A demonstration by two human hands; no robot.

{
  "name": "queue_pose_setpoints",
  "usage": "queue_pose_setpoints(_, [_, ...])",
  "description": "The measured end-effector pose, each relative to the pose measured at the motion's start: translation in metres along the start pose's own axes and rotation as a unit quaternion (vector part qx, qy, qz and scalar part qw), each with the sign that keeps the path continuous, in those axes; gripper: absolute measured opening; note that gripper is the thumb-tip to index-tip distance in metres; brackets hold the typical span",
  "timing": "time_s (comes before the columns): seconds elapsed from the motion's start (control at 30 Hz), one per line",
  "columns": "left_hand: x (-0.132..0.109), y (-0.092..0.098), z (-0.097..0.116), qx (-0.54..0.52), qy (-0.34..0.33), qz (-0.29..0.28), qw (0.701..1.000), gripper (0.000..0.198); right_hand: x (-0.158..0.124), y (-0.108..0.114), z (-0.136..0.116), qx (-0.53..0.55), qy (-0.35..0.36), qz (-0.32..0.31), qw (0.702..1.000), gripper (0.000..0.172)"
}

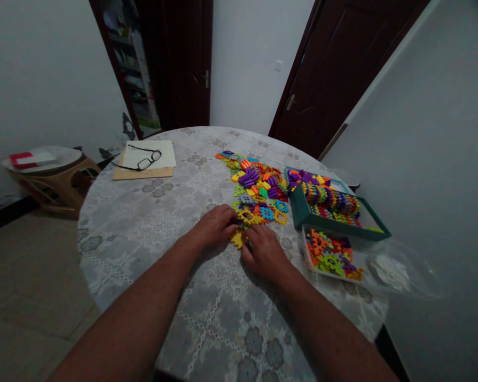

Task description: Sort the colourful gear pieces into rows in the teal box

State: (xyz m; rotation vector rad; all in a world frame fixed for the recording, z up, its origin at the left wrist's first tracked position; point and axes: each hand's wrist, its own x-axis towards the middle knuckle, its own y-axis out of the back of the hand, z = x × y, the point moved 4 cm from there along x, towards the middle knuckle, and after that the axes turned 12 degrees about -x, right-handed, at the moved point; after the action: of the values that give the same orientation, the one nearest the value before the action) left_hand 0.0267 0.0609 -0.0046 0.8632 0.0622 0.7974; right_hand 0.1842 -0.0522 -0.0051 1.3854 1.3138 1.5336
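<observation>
A flat yellow notched building piece (237, 240) is between my hands at the near end of a colourful pile of plastic building pieces (258, 180). My right hand (266, 252) is closed, with thumb and fingers pinching this yellow piece at its right side. On the left, my left hand (214, 227) has its fingers bent together against the pile's near edge, the thumb close to the yellow piece. What those left fingers hold is hidden. Just beyond both hands lie another yellow piece with an open middle (247, 216) and a blue square piece (267, 213).
Right of the pile stand a green box (302, 212) with rows of joined pieces and a clear plastic tub (308, 254) of loose pieces. A clear lid or bag (418, 270) lies beside them. Glasses (144, 163) rest on papers (167, 154) at the back left of the round table (143, 228).
</observation>
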Motion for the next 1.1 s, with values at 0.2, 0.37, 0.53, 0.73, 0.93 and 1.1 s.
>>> queue_pose_setpoints(0.2, [0.0,0.014,-0.007,-0.014,0.074,0.051,0.996,0.022,0.002,0.006,0.019,0.143,0.014,0.039,0.989,0.016])
queue_pose_setpoints(0.37, [0.0,0.028,-0.019,-0.05,0.143,0.139,0.979,0.026,0.004,0.018,0.035,0.222,-0.025,0.052,0.973,0.016])
queue_pose_setpoints(0.53, [-0.002,0.033,-0.026,-0.045,0.178,0.174,0.968,0.028,0.004,0.027,0.05,0.228,-0.095,0.102,0.964,0.02])
queue_pose_setpoints(0.73, [-0.005,0.032,-0.031,0.022,0.187,0.186,0.964,0.036,0.008,0.006,0.064,0.117,-0.122,0.157,0.973,0.023])
queue_pose_setpoints(0.93, [-0.007,0.038,-0.029,0.065,0.188,0.168,0.966,0.021,0.01,-0.016,0.06,-0.005,-0.082,0.098,0.992,0.028])
queue_pose_setpoints(1.1, [-0.015,0.041,-0.022,0.089,0.222,0.04,0.97,0.027,0.01,-0.013,0.053,-0.068,-0.105,0.064,0.99,0.021])
